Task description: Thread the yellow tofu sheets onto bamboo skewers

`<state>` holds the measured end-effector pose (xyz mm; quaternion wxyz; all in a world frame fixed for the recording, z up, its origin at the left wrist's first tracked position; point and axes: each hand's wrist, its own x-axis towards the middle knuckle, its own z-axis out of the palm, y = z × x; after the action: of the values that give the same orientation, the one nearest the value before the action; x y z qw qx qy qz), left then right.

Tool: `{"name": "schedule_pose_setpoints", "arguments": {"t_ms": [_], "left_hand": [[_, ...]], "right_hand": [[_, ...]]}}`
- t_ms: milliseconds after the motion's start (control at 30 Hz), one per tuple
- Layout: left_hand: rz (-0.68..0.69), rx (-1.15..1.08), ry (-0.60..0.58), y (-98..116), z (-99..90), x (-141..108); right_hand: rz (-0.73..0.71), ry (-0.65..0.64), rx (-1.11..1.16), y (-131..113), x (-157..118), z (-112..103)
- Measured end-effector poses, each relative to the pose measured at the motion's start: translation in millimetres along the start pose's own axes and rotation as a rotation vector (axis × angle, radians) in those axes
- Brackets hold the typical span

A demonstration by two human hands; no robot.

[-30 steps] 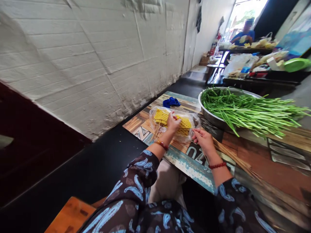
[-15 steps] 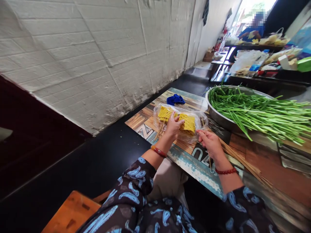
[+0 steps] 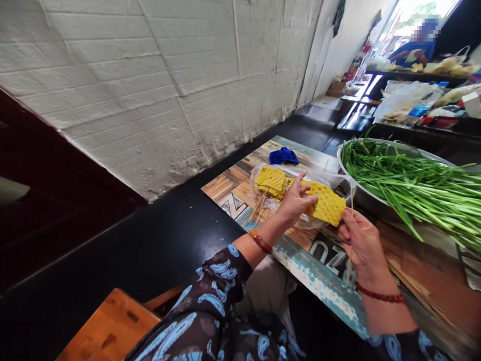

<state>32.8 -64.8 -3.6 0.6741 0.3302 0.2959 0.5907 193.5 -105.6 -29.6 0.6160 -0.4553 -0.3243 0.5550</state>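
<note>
A yellow, cross-cut slab [image 3: 327, 204] is stretched between my two hands above a clear plastic bag on the patterned table [image 3: 221, 183]. My left hand [image 3: 296, 200] has its thumb and fingers closed on the slab's left part. At the slab's right end, my right hand [image 3: 363, 235] pinches the corner, with a thin wooden skewer [image 3: 352, 198] upright in the same hand. More yellow pieces [image 3: 271, 181] lie to the left on the bag, with several skewers [image 3: 259, 206] sticking out toward me.
A metal bowl [image 3: 343, 163] of long green stalks [image 3: 413, 175] stands at the right. A blue cloth [image 3: 284, 156] lies behind the bag. Loose skewers [image 3: 417, 288] rest right of my right hand. A wooden stool [image 3: 108, 326] is lower left; a person [image 3: 417, 50] is at the far table.
My right hand has moved right and now holds the end of a yellow slab, which has been lifted and drawn out from the pile. The view has shifted slightly left.
</note>
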Motion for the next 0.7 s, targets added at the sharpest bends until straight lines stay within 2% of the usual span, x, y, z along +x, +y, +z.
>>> {"name": "schedule_pose_setpoints", "arguments": {"t_ms": [200,433,700], "left_hand": [[-0.034,0.082,0.048,0,-16.5,-3],[0.006,0.1,0.057,8,-34.9,-5],[0.051,0.141,0.063,18,-40.3,-17]], "right_hand": [[0.03,0.02,-0.002,2,-3,5],[0.051,-0.075,-0.036,3,-4,16],[0.081,-0.169,-0.045,8,-12,21]]}}
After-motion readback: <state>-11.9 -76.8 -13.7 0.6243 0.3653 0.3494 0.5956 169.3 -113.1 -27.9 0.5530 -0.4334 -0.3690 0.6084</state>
